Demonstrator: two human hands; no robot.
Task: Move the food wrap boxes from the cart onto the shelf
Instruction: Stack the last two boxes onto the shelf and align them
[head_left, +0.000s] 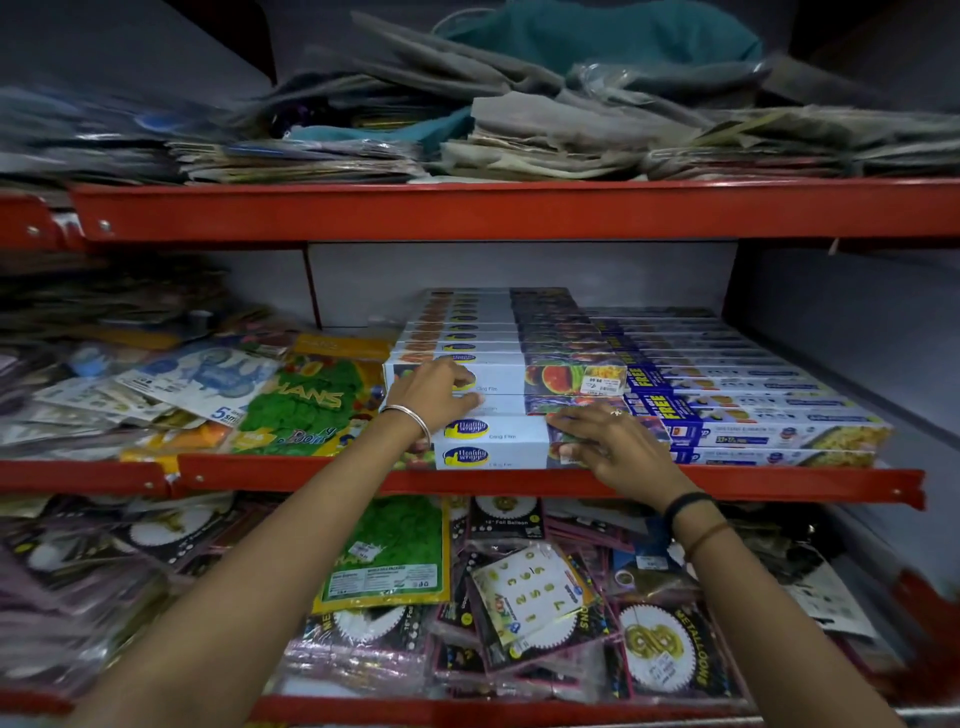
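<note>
The shelf (519, 480) edges are red-orange across the frame. The food wrap boxes (493, 441) at centre are white with a blue-and-yellow logo and fruit pictures at one end. Right of them, boxes (727, 400) are dark blue with yellow lettering. A green packet (306, 400) lies at centre left. At the top, grey and teal cloths (571, 78) are piled.

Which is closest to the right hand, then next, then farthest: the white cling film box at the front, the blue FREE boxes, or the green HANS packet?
1. White cling film box: right hand rests on its right end.
2. Blue FREE boxes: just to the right.
3. Green HANS packet: far left, beyond the left hand.
</note>
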